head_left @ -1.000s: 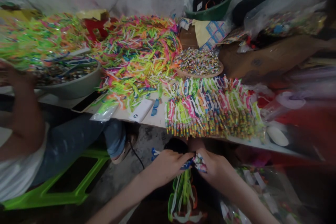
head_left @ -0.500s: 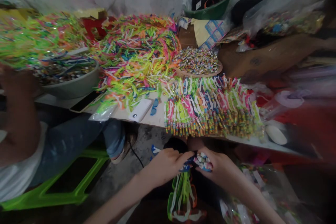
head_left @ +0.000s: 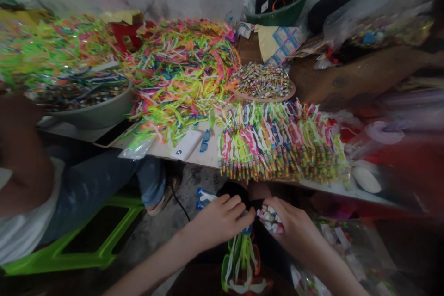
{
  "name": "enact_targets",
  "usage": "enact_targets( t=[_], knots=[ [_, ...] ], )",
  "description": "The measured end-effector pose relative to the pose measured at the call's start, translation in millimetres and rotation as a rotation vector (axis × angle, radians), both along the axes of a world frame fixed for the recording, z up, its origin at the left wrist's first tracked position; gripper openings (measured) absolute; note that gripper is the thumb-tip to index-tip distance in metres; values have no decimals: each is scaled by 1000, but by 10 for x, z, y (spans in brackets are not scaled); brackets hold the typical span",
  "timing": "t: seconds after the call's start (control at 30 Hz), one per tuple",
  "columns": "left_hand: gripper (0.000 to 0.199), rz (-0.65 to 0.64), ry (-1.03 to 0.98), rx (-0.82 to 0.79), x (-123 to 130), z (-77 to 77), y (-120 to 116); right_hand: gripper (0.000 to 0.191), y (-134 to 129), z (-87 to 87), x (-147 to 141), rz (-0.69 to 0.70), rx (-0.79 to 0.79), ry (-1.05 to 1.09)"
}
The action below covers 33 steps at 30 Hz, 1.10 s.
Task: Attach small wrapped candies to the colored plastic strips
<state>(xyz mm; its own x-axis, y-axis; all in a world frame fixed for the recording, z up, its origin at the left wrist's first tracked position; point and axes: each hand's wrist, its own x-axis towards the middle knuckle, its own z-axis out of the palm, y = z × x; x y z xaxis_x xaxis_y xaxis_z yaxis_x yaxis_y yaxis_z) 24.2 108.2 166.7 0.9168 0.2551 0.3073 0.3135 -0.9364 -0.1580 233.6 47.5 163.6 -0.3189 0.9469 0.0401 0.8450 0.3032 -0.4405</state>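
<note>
L hand (head_left: 225, 219) is curled w/ fingers bent, prob. clamped on a blue piece (head_left: 204, 198); its blue/white end is seen poking out past the hand's left edge. Exact pinch is hidden, and whether the bit of blue under the fingertips belongs to it can't be told. By R hand (head_left: 294, 224) a bunch of tubes (head_left: 271, 218) is gripped, pale ends left exposed on the side facing L hand. Hands are held close tog. over the lap, below the table (head_left: 210, 159) edge. Under L hand, strips (head_left: 244, 254) in green/white are hung, w/ a green loop (head_left: 225, 270) and orange loop (head_left: 257, 259) alongside; top joint can't be seen.

Handling, as judged: tubes prob. v. light, smooth, fairly stiff; could be slid apart or dropped if grip is eased, dented if over-squeezed. Best held round the middle of the bunch, ends kept level. Blue piece looks thin + bendy, light, not fragile; easily twisted, so best pinched flat near its centre. Strips look soft + limp, easily tangled; best taken high up, where they're gathered.

On the table, bright rows (head_left: 274, 141) are laid out, w/ more tubes heaped in a bowl (head_left: 293, 91) behind.
</note>
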Motion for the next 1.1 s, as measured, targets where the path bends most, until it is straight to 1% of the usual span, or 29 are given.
enact_targets(
  t=[0.1, 0.17, 0.23, 0.3, 0.4, 0.57, 0.73, 0.8, 0.9, 0.97, 1.03, 1.1],
  knots=[
    [21, -2, 4, 13, -12, -3, -11, 32, -29, 26, -12, -7, -1, -13],
    [21, 5, 9, 14, -18, -2, -19, 34, -44, 39, -17, -3, -33, 2],
    [21, -5, -4, 19, -21, -2, -26, 29, -53, 44, -21, 0, -77, 20],
    [22, -22, -30, 26, -23, -12, -33, 19, -55, 39, -26, 1, -128, 27],
    [25, -36, -57, 41, -25, -65, -44, 8, -48, 11, -34, -7, -174, 26],
    [27, -64, -81, 55, -36, -191, -40, 9, -30, -47, -39, 10, -211, 63],
    [31, -57, -57, 3, -19, -238, -14, 15, -21, -73, -49, 26, -191, 0],
    [31, -45, -48, -25, -9, -243, -12, 15, -16, -92, -58, 23, -201, 7],
    [29, -21, -35, -65, -8, -266, -3, 10, 1, -129, -67, -41, -252, 86],
    [29, -18, -16, -96, -22, -292, 18, 12, 15, -150, -60, -80, -295, 159],
    [29, -16, 21, -133, -42, -317, 47, 16, 22, -162, -42, -92, -316, 209],
    [27, 4, 71, -175, -61, -329, 72, 15, 18, -162, -22, -86, -322, 224]
  ],
)
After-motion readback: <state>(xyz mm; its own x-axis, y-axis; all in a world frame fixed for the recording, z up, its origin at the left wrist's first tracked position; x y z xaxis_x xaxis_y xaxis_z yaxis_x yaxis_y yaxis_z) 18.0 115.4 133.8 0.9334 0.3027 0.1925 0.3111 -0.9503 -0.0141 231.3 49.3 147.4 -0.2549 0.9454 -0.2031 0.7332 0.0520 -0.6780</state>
